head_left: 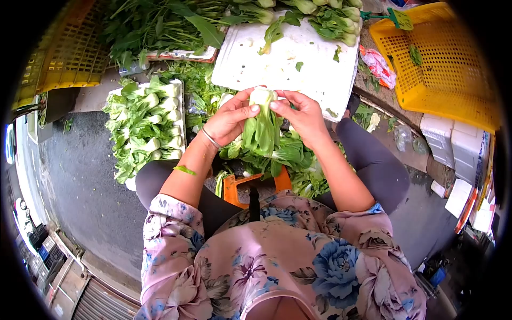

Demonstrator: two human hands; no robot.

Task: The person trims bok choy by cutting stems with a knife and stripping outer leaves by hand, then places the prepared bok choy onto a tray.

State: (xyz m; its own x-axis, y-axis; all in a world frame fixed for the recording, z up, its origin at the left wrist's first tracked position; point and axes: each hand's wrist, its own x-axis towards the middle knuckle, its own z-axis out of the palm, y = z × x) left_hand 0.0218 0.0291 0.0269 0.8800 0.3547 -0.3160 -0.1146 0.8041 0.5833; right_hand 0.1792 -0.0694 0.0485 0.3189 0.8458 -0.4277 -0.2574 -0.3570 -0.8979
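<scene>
Both hands grip one head of bok choy (262, 125) near its pale base, with its green leaves hanging down toward my lap. My left hand (234, 117) is closed on its left side, thumb pressed to the stalk. On the other side my right hand (303, 116) pinches it with thumb and fingers. Below lies a pile of bok choy (285, 152) between my knees. To the left, a white tray (183, 114) carries rows of bok choy (146, 122). A bit of leaf (185, 170) sticks to my left forearm.
Beyond my hands lies a white board (288, 69) with bok choy heads (336, 24) at its far edge. Leafy greens (160, 29) are heaped at the back left. Yellow crates (432, 69) stand right and left. White foam boxes (453, 144) and an orange stool (230, 192) are near me.
</scene>
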